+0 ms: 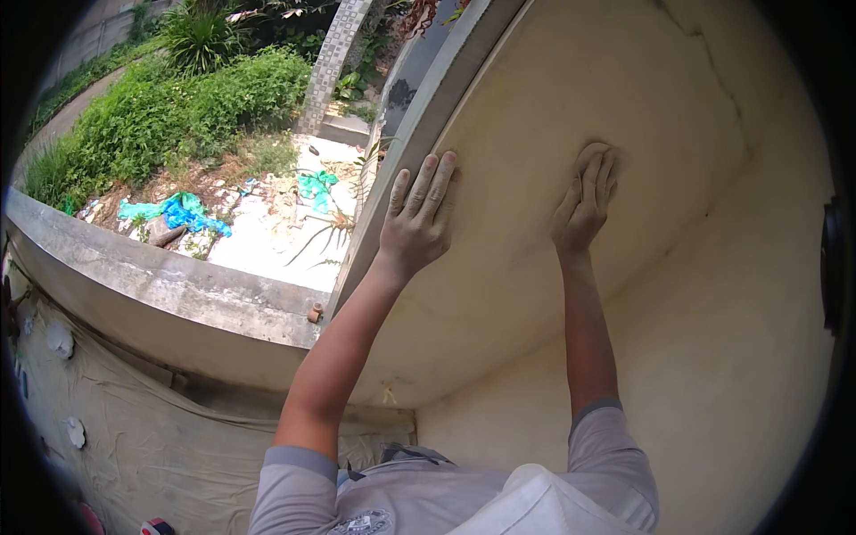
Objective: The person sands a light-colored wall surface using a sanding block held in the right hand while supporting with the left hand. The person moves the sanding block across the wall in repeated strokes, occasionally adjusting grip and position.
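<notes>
My left hand (417,214) lies against the beige wall (499,259), close to its left vertical edge. Its dusty fingers are stretched out and point upward, and I see nothing held in it. Farther right, my right hand (586,201) presses a pale, round-edged pad (596,152) to the wall. Only the pad's upper rim shows past the fingertips, so I cannot tell what kind it is. A darker smudge surrounds that rim. Both arms are raised and reach away from me.
A crack (713,76) runs down the upper right of the wall. At the left, a low concrete ledge (178,285) borders a yard with green plants (187,107) and blue plastic scraps (187,214). Below it, a wrinkled drop sheet (178,446) covers the floor.
</notes>
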{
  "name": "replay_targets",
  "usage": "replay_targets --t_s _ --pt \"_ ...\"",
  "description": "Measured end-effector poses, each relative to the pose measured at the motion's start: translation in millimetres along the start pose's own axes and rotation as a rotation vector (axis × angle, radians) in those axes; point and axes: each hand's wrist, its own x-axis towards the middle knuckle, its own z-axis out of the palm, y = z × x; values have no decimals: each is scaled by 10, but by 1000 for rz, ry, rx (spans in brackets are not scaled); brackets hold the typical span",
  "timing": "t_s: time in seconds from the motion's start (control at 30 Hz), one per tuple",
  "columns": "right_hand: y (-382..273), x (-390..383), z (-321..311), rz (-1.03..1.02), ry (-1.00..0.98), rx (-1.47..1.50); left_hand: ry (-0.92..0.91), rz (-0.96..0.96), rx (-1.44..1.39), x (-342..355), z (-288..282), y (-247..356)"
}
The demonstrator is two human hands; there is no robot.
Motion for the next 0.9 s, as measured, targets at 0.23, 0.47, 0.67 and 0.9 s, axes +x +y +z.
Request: replay_targets --t_s 0.23,0.47,0.67,0.9 --pt "-776 -615 189 -256 -231 24 50 -33 -8 -49 23 -63" --pt "-504 1107 194 -119 89 59 36 34 -36 -95 44 -47" --pt "-792 -139 132 -456 -336 15 11 7 -20 -316 1 -162" --pt "-761 1080 316 -228 48 96 4 17 53 -518 86 -72"
